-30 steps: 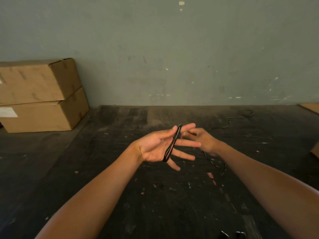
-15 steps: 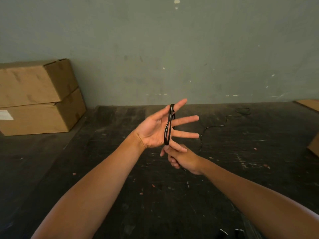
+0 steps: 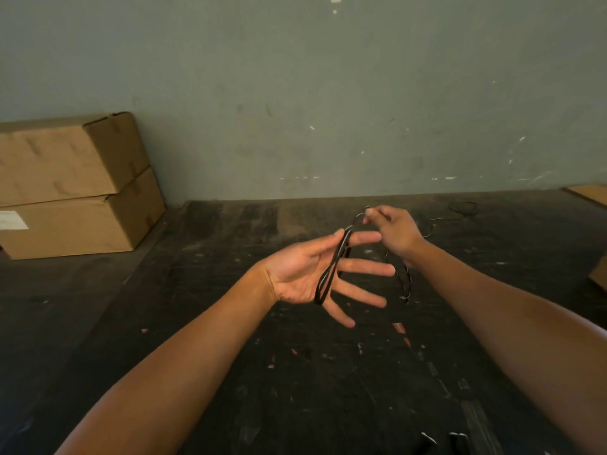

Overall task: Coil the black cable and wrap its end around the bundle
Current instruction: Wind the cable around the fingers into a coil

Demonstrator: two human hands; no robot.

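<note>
Storeroom or workshop back room, by the look of it. Dark, scuffed worktop (image 3: pixel 230 372) flecked with paint chips and scraps, set against a bare grey-green wall (image 3: pixel 328 93) marked with scratches and chips. Two plain cardboard boxes (image 3: pixel 69 185) stacked at the worktop's far left corner, more cardboard (image 3: pixel 588 193) at its right edge.

I read bare dark floor (image 3: pixel 295 372) under both forearms | stacked boxes (image 3: pixel 72 182) block far left of it | loose cable (image 3: pixel 463 208) far right.
</note>
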